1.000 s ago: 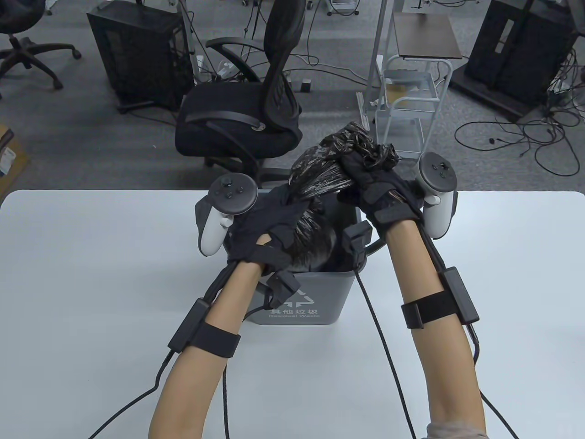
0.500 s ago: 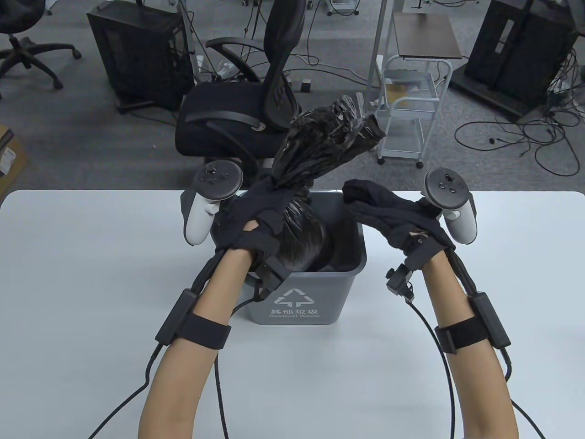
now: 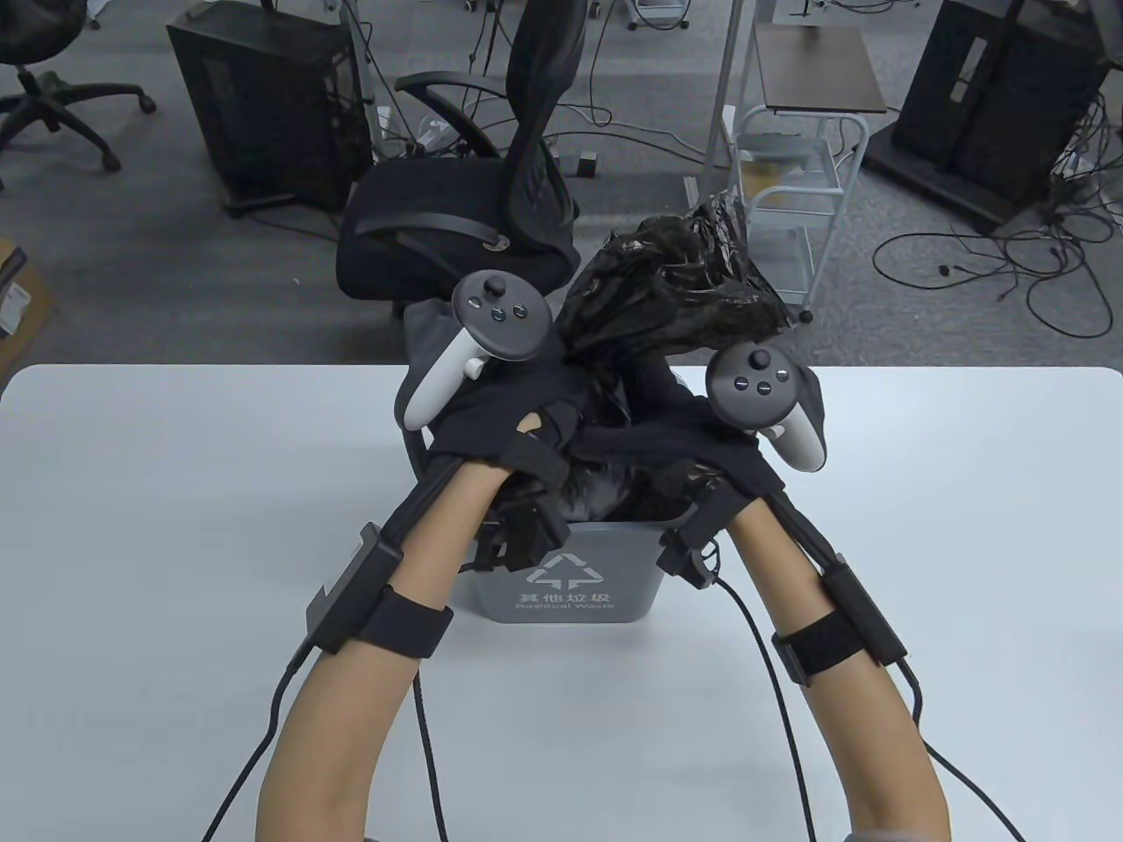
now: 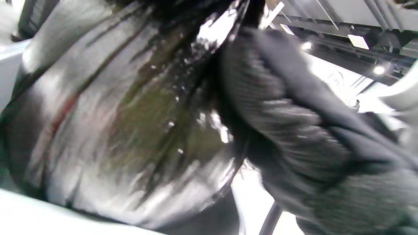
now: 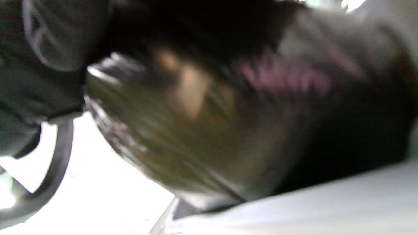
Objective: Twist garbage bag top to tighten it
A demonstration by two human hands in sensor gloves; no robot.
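Note:
A black garbage bag [image 3: 680,281] sits in a grey bin [image 3: 570,592] on the white table. Its top is gathered into a twisted neck, and the loose end flares up behind my hands. My left hand [image 3: 518,421] grips the neck from the left, with its tracker [image 3: 496,316] raised. My right hand [image 3: 680,443] is wrapped on the neck from the right, close against the left hand. The left wrist view shows the shiny stretched bag [image 4: 114,124] beside gloved fingers [image 4: 294,114]. The right wrist view is blurred and filled by the bag [image 5: 212,114].
The bin stands near the table's far edge [image 3: 263,368]. Behind the table are a black office chair [image 3: 474,219] and a white cart [image 3: 790,175] on the floor. Glove cables trail over the table [image 3: 763,667] toward me.
My right hand let go of the bag's top, swung out to the right, and has come back onto the neck beside the left hand. My left hand has turned and kept its grip.

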